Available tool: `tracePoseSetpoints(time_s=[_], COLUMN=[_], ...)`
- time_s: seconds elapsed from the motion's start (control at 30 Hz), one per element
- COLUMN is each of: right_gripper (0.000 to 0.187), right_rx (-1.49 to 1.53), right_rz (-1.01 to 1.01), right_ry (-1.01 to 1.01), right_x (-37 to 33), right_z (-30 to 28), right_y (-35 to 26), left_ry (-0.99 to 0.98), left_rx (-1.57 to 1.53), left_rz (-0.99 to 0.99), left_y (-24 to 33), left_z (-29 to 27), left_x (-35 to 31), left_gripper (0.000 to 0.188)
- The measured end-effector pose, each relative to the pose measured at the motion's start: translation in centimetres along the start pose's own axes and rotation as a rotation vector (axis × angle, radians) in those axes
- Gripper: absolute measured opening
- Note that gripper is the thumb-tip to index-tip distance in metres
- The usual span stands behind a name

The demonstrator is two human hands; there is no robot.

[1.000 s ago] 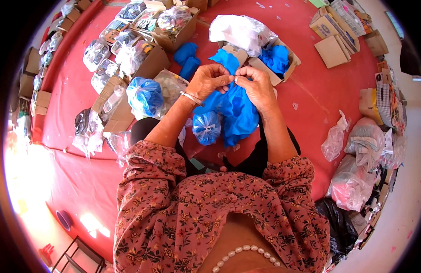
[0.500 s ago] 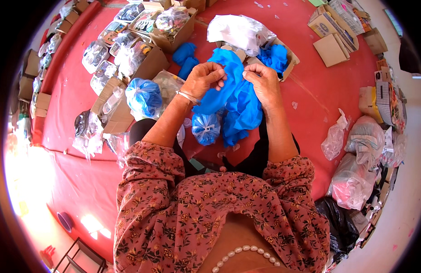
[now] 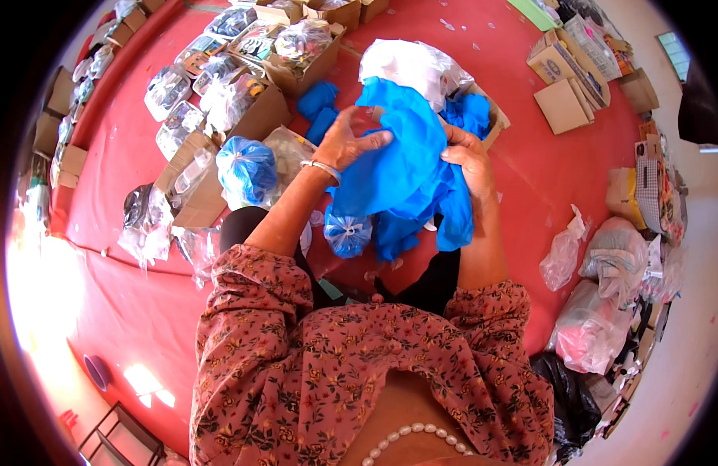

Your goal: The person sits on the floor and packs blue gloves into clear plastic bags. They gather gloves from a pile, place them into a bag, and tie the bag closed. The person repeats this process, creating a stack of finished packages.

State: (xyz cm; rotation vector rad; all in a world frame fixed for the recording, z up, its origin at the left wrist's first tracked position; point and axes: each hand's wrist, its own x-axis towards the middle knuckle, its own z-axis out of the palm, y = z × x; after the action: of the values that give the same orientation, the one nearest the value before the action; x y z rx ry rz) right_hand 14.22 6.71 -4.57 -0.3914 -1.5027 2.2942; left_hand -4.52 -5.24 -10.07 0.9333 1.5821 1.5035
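Left hand (image 3: 339,147) is kinda smeared, its fingers (image 3: 349,118) all motion blur. Some of the right hand's (image 3: 475,165) fingers are tucked behind the blue cloth (image 3: 409,155), which also half-covers a blue bundle (image 3: 347,234). Bottom edge chops the bead necklace (image 3: 405,429). Can't make out what's in the black bag (image 3: 567,400).

The head camera looks steeply down from above the shirt (image 3: 374,342), facing away over the floor (image 3: 530,179). Its view is upright, with the necklace (image 3: 417,429) at the near edge. The left hand (image 3: 347,144) and right hand (image 3: 471,161) sit close to the lens, nearer than the floor, around the middle. The wide fisheye sweep also reaches boxes (image 3: 262,116) far left and bags (image 3: 592,334) at right, bending straight edges toward a dark, rounded rim.
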Motion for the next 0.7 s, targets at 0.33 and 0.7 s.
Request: tracePoseSetpoints(time_s=[0.33,0.7], right_gripper=[0.037,0.031], right_rx=[0.369,-0.819], right_rz=[0.1,-0.069], right_ry=[0.111,0.539], right_x=[0.1,-1.2], right_z=[-0.6,-3.0], right_y=[-0.3,-1.9], left_ry=[0.004,-0.143], left_rx=[-0.562,-0.191], left_rz=[-0.324,0.125], left_y=[0.9,2.0], left_z=[-1.0,-1.4], left_x=[-0.2,-0.1], left_gripper=[0.014,0.01])
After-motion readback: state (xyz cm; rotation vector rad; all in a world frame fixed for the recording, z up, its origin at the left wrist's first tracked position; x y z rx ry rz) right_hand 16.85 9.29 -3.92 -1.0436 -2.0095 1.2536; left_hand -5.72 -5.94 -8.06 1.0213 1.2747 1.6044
